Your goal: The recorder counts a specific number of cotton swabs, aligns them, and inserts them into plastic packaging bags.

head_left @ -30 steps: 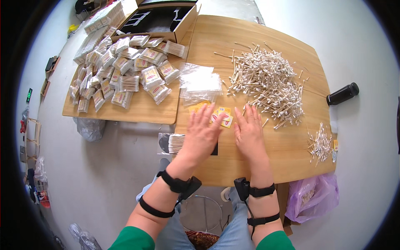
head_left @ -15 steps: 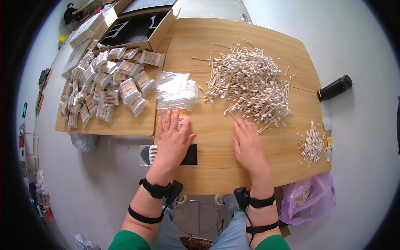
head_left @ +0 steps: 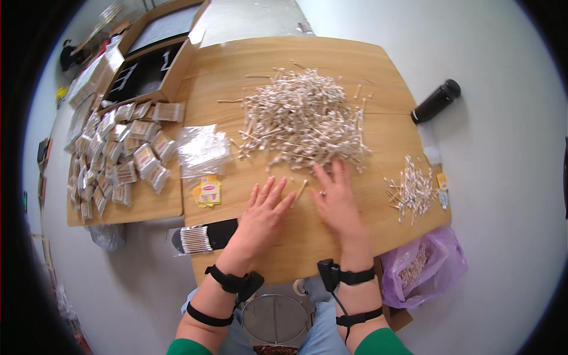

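Observation:
My left hand [head_left: 264, 213] is over the wooden table with its fingers spread, holding nothing. A loose cotton swab [head_left: 300, 192] lies just beyond its fingertips. At the near edge of a large heap of cotton swabs [head_left: 305, 115], my right hand [head_left: 338, 204] has its fingers apart, the fingertips touching the heap. One white swab tip [head_left: 322, 193] shows beside its thumb. Left of my left hand, a row of swabs [head_left: 196, 239] rests in a clear bag on a black flat holder [head_left: 223, 234]. Beyond it lie yellow printed cards [head_left: 209, 190] and a stack of clear bags [head_left: 203, 151].
Many filled swab packets [head_left: 121, 148] are piled on the left table, before an open cardboard box [head_left: 171, 74]. A smaller swab pile [head_left: 412, 190] lies at right. Past the right edge are a black bottle [head_left: 436, 102] and a purple bag [head_left: 423, 269] holding swabs.
My left hand has left the yellow cards and come right toward the middle, uncovering them. The right hand has reached the heap's near edge. The whole view has shifted and turned.

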Demonstrator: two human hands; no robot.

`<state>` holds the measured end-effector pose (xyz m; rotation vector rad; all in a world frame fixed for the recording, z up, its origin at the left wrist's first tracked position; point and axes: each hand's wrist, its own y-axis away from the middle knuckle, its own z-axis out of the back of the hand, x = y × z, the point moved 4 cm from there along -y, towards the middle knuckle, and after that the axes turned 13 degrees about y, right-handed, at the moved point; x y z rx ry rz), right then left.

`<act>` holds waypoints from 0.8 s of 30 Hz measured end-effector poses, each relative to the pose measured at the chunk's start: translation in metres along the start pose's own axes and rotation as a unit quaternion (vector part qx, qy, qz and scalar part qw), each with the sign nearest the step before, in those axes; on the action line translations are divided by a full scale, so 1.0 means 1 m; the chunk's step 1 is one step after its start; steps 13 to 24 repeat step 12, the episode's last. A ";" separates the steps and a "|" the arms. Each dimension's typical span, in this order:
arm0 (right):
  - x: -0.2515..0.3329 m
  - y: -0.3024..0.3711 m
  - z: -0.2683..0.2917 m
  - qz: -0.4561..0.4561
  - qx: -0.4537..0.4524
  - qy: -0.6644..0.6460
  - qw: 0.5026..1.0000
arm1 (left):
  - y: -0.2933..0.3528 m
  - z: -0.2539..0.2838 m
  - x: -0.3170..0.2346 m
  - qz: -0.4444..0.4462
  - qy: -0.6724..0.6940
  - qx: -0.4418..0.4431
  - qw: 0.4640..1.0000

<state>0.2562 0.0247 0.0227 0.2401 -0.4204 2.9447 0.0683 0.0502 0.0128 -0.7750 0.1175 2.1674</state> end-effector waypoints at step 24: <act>0.029 0.012 0.008 0.071 0.050 -0.281 0.956 | -0.003 0.003 -0.012 -0.011 0.036 -0.019 0.999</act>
